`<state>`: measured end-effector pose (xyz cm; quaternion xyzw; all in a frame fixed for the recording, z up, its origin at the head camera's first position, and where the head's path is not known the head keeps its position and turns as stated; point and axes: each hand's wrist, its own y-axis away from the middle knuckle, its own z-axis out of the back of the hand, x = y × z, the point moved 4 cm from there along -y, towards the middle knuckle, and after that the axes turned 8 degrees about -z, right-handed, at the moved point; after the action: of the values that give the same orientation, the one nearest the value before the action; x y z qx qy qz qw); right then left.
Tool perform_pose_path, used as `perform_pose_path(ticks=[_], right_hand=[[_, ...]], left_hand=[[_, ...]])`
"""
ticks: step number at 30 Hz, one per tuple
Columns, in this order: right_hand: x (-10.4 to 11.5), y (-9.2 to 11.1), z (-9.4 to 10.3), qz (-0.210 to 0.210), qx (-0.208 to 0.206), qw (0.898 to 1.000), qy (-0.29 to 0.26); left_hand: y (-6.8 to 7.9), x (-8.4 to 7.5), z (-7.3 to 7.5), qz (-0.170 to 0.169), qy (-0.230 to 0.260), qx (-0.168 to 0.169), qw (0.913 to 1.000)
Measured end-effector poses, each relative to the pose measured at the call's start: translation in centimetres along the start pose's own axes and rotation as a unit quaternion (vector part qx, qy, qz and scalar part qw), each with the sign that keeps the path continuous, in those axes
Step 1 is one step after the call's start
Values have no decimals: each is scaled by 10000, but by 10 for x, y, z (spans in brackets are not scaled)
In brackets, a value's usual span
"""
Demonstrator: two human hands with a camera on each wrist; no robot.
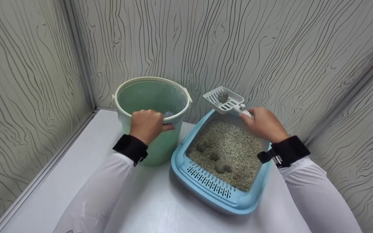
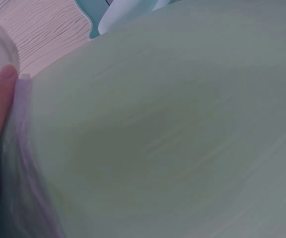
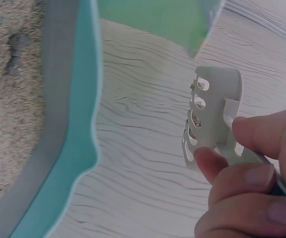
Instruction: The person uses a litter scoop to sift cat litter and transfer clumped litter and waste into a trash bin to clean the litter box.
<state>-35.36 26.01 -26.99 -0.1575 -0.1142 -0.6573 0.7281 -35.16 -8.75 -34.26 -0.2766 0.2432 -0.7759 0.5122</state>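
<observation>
My left hand grips the near rim of a green bucket, fingers folded over the edge and thumb along the outside. A thin see-through bag shows beside the thumb in the left wrist view. The right hand holds a white slotted litter scoop by its handle. On the scoop lies a grey clump. Below it is a blue litter box filled with grainy litter. Several dark clumps lie on the litter towards the near left.
Bucket and litter box stand side by side on a white tabletop. Wood-patterned panels rise close behind and on both sides. The box's near edge has a slotted ledge.
</observation>
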Motion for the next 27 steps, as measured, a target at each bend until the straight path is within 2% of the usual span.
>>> perform_pose_path(ticks=[8, 11, 17, 20, 22, 24, 27], right_hand=[[56, -24, 8, -191, 202, 9990, -336], [78, -32, 2, -242, 264, 9987, -358], [117, -44, -20, -1, 102, 9998, 162], [130, -46, -32, 242, -364, 9978, 499], [136, -47, -40, 473, -805, 9926, 777], [141, -46, -48, 745, -1342, 9826, 1042], [146, -45, -58, 1176, -2112, 9593, 1458]], left_hand=[[0, -1, 1, 43, -30, -16, 10000], [-1, -2, 0, 61, -29, 22, 10000], [-1, -3, -2, 94, 9, 84, 9999], [-1, -3, -3, 90, 7, 68, 9999], [-1, -2, -3, 98, 24, 69, 9999], [-1, -2, -3, 105, 28, 77, 9999], [-2, 0, -3, 133, 40, 113, 9998]])
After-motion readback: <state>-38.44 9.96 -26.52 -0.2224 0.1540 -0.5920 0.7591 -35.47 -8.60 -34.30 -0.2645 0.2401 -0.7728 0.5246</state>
